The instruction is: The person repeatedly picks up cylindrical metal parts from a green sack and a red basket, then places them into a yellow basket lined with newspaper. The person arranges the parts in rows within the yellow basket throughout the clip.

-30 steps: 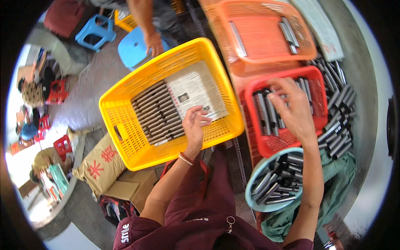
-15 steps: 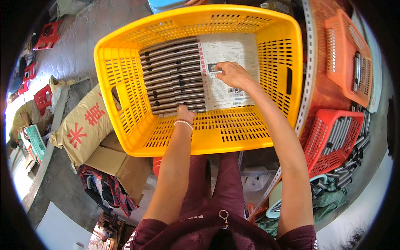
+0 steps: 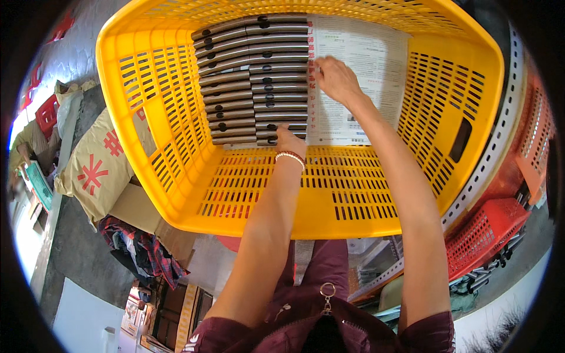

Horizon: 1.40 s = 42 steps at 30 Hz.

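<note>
Two side-by-side columns of dark grey metal tubes [image 3: 276, 66] lie in the yellow plastic basket [image 3: 282, 226]. Many have a dark oval hole near one end. Under them a sheet of newspaper [image 3: 359, 76] lines the bottom and shows on the right. My left hand [image 3: 289, 140] is closed, fingers curled over the right ends of the nearest tubes; what it grips is hidden. Further up, my right hand [image 3: 336, 78] is closed above the newspaper, fingertips beside the right ends of the middle tubes. I cannot make out anything between those fingers.
To the right, a red basket [image 3: 485, 238] stands near more metal tubes, with an orange basket [image 3: 535, 138] farther off. A perforated metal rail [image 3: 511, 106] runs along that side. On the left are a tan sack [image 3: 97, 167], a cardboard box [image 3: 144, 209] and plaid cloth [image 3: 141, 247].
My view has come closer to the basket. The right hand, which pinched a small silver piece over the newspaper, is now at the tubes' ends. The left hand remains by the nearest tubes.
</note>
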Tool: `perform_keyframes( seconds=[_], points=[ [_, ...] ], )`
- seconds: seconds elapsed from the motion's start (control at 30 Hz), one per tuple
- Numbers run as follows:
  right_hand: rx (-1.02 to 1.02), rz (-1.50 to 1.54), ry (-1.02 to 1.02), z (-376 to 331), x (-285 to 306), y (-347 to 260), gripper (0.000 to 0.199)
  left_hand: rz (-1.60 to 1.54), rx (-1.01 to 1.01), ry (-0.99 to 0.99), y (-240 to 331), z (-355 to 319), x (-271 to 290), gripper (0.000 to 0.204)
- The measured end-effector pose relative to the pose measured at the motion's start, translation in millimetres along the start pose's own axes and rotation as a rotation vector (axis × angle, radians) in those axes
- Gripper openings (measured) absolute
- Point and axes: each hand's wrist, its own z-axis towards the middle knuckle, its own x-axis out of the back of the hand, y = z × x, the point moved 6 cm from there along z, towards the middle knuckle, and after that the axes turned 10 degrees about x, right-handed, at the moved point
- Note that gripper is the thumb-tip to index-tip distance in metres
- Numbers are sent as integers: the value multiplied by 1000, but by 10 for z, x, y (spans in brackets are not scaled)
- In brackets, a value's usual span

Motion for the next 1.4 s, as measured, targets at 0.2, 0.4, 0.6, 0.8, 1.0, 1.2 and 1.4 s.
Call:
perform_keyframes(
  seconds=[0.2, 0.4, 0.6, 0.8, 1.0, 1.2, 1.4],
  points=[
    [351, -290, 563, 665, 72, -387, 25, -571, -25, -42, 148, -325, -47, 103],
    [521, -451, 566, 728, 124, -872, 26, -673, -16, 151, 188, -390, 0, 102],
    [362, -383, 540, 1008, 31, -536, 37, -691, -110, 34, 269, -434, -98, 93],
    [189, -322, 191, 1065, 60, -528, 48, -637, -92, -124, 224, -275, 39, 94],
    [180, -255, 55, 994, -403, -256, 68, -622, -122, -345, 398, -405, -44, 54],
    [116, 41, -223, 879, -540, -30, 72, -581, -46, -467, 390, -349, 96, 62],
    [30, 548, -473, 659, -530, 77, 62, -541, -138, -628, 448, -329, 132, 66]
  ],
)
